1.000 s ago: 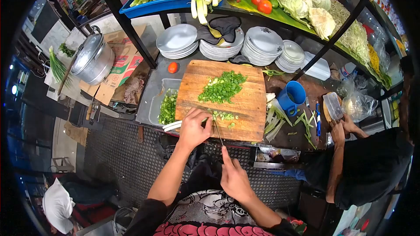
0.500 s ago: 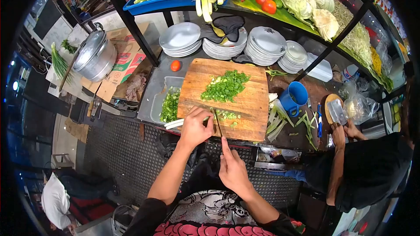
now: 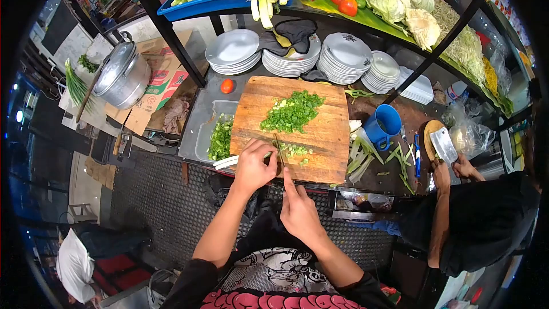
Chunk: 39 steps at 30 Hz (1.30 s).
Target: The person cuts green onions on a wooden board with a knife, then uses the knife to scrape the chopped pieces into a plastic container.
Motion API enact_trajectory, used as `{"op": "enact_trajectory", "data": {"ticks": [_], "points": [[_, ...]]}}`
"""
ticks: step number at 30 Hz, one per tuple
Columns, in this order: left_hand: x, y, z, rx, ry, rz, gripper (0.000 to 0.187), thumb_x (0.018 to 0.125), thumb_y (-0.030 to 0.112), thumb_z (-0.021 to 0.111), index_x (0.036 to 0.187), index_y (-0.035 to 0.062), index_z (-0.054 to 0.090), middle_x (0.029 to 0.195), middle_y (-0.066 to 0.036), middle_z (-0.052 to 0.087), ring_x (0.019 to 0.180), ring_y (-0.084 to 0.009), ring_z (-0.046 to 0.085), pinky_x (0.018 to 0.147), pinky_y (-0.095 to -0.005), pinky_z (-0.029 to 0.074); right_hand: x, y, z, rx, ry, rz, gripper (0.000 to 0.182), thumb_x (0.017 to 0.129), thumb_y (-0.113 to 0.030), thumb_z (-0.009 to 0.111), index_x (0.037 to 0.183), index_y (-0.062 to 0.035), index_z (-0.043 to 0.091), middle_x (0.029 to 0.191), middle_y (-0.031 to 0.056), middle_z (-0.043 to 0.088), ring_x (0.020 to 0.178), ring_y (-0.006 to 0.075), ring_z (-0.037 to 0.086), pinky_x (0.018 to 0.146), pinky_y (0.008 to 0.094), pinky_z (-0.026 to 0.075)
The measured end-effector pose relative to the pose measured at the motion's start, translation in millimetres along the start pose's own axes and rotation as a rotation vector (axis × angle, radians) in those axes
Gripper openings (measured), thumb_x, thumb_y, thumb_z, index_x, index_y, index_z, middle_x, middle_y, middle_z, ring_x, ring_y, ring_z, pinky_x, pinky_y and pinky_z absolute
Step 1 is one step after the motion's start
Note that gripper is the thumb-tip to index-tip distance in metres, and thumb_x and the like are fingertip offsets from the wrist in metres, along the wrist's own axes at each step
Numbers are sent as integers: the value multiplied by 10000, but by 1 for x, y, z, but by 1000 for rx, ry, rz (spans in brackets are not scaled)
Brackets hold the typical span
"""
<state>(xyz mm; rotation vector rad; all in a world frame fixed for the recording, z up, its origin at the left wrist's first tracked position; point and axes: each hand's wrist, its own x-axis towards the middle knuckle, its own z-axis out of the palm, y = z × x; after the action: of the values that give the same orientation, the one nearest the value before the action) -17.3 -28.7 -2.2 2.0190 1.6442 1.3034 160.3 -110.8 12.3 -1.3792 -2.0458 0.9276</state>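
My left hand (image 3: 255, 165) is closed on white spring onion stalks (image 3: 226, 163) at the front left of a wooden cutting board (image 3: 329, 151). Against its fingers stands the thin dark blade of a knife (image 3: 278, 147). My right hand (image 3: 299, 210) grips this knife at the board's front edge, index finger stretched along it; the handle is hidden in the palm. Small cut rings of spring onion (image 3: 294, 150) lie right of the blade. Farther back on the board is a bigger heap of chopped green onion (image 3: 293, 111).
A plastic tub (image 3: 201, 144) of chopped greens adjoins the board's left side, near a tomato (image 3: 227, 86). Plate stacks (image 3: 233, 51) line the back. Rightward are a blue mug (image 3: 384, 126), leaf scraps (image 3: 360, 160) and a co-worker's hands (image 3: 441, 176) with a cleaver (image 3: 443, 146).
My right hand and the knife have shifted slightly left, nearer my left fingers. My left hand keeps its hold on the stalks. The co-worker's cleaver has tilted and shows more of its blade.
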Motion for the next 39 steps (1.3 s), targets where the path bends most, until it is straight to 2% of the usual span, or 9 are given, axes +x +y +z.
{"op": "enact_trajectory", "data": {"ticks": [8, 11, 15, 24, 31, 33, 36, 39], "points": [[0, 0, 1, -17, 24, 22, 87, 773, -25, 738, 857, -8, 729, 888, -141, 725, 875, -356, 673, 810, -426, 565, -47, -10, -25, 101, -81, 128, 765, 986, -36, 563, 1682, -128, 262, 947, 269, 586, 768, 490, 651, 730, 554, 559], [0, 0, 1, -10, 13, 0, 86, 773, -21, 742, 856, -7, 726, 888, -140, 724, 879, -357, 672, 814, -427, 564, -33, -14, -26, 105, -37, 138, 691, 1008, -31, 564, 1657, -108, 338, 913, 236, 599, 782, 430, 652, 748, 488, 539], [0, -2, 1, -23, 19, 12, 88, 770, -19, 745, 856, -11, 725, 890, -144, 722, 878, -359, 670, 815, -429, 564, -21, -6, -12, 98, -20, 29, 730, 987, -31, 563, 1663, -89, 294, 967, 275, 590, 789, 491, 652, 730, 560, 560], [0, 0, 1, -10, 12, 8, 98, 767, -25, 746, 863, -18, 728, 887, -148, 723, 863, -364, 672, 806, -424, 561, -1, -5, 3, -100, -23, 36, 792, 953, -41, 580, 1672, -83, 252, 985, 280, 611, 722, 506, 663, 685, 549, 595], [0, 1, 0, -32, 17, -11, 86, 768, -16, 739, 850, 1, 720, 883, -150, 717, 874, -366, 675, 821, -437, 564, -50, -11, -31, 2, -88, 40, 748, 969, -47, 582, 1659, -74, 294, 949, 273, 604, 749, 493, 648, 707, 556, 567], [0, 0, -1, -32, 20, -19, 81, 767, -15, 734, 842, 3, 712, 876, -151, 712, 873, -368, 674, 823, -438, 564, -59, -18, -45, 77, -116, 158, 699, 1002, -42, 567, 1658, -131, 341, 921, 246, 610, 822, 466, 653, 777, 527, 537], [0, 1, 0, -20, 19, -28, 78, 763, -16, 726, 834, 3, 701, 865, -153, 704, 871, -375, 671, 821, -439, 564, -48, -23, -46, 89, -82, 173, 677, 1008, -42, 567, 1648, -118, 361, 922, 236, 605, 814, 450, 649, 772, 510, 535], [0, 1, -1, -17, 19, -18, 79, 759, -20, 720, 831, 1, 697, 858, -155, 698, 870, -382, 666, 816, -439, 561, -33, -13, -26, 96, -1, 57, 682, 1005, -36, 571, 1648, -111, 357, 923, 229, 604, 805, 438, 647, 763, 501, 533]]}}
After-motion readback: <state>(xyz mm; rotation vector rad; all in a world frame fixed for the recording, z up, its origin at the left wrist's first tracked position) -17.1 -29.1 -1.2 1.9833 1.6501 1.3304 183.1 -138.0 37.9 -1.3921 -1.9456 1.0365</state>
